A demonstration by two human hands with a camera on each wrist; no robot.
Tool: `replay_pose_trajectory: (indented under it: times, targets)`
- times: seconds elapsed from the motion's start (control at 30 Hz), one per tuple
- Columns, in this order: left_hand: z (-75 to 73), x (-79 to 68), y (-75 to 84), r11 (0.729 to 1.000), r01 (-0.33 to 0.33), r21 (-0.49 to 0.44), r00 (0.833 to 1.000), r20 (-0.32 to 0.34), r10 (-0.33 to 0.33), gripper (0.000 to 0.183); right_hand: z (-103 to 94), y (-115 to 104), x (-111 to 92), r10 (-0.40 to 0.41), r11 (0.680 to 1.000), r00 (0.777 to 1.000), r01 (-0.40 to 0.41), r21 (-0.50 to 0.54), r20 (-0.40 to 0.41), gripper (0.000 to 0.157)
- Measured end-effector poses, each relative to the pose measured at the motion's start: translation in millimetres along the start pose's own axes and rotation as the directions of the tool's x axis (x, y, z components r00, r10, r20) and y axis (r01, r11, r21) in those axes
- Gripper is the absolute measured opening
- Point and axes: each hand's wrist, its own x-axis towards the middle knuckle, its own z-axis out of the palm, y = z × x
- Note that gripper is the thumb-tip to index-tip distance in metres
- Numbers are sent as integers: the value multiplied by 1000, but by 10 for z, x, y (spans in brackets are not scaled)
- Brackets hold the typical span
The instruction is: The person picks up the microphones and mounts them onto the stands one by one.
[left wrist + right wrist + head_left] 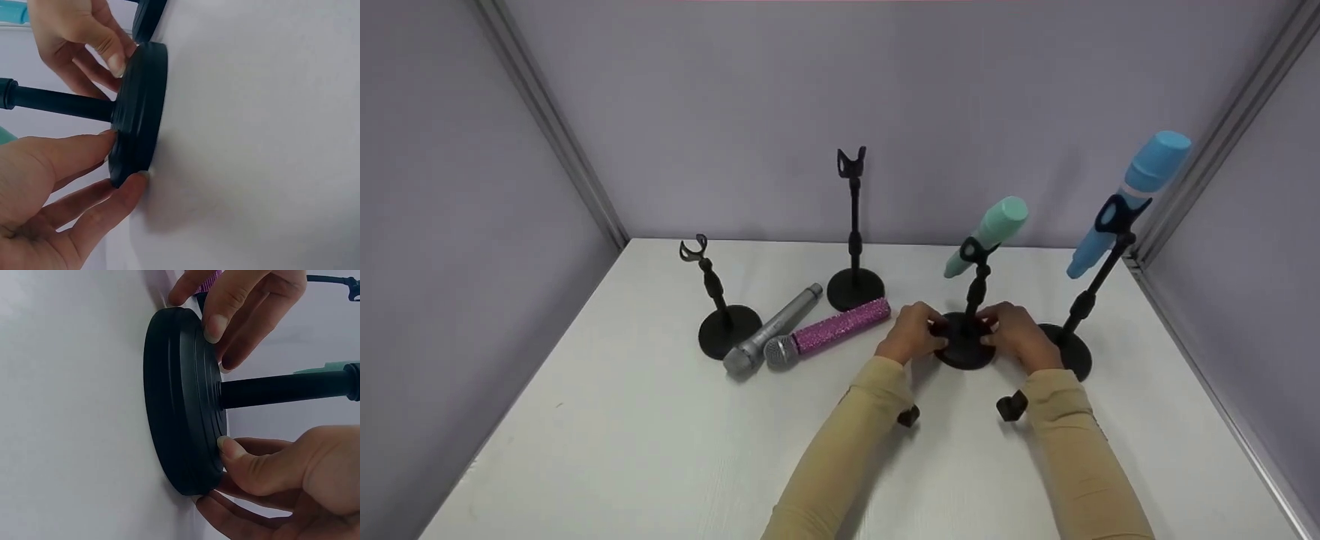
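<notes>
A black desktop microphone stand with a round base (964, 352) stands upright, and a mint-green microphone (999, 223) lies tilted in its clip. My left hand (911, 335) pinches the left edge of that base, thumb on the upper face and fingers at the rim. On the opposite edge my right hand (1021, 339) grips likewise, its thumb (239, 458) over the top. Seen from the left wrist, the base (140, 107) is very close to the white tabletop; whether it touches all round I cannot tell.
To the right, a taller stand (1080, 307) holds a blue microphone (1156, 163). Left of my hands lie a pink glittery microphone (840, 328) and a silver one (780, 322), near two stands (855, 289) (724, 322) with bare clips. Grey walls (780, 90) border the white table (645, 435).
</notes>
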Motion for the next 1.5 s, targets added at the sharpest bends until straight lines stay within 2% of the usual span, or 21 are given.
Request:
replay_pose_trajectory:
  times: [0.3,0.57,0.9,1.07,1.17,1.37,1.5]
  targets:
    - [79,44,71,1000,27,-16,999,-39,-27,35,-107,19,55,41,998,999,-41,-42,19,46]
    - [112,107,104,1000,-20,-10,998,-64,19,32,-172,39,88,38,996,999,-35,-78,33,47]
    - [146,136,142,998,34,-49,998,-49,-36,32,-190,74,88,64,994,997,-60,-93,32,47]
    - [160,126,150,997,58,-52,998,-37,-60,32,-153,82,72,57,995,998,-57,-84,-2,46]
    - [166,122,139,998,40,-43,999,-35,-42,34,-105,89,58,40,997,999,-42,-68,-37,44]
    - [141,88,93,998,-56,18,998,-19,57,39,-16,106,52,25,999,996,-28,-30,-87,43]
    - [114,24,89,993,-96,65,995,-9,97,40,31,108,37,9,1000,995,-11,-22,-100,41]
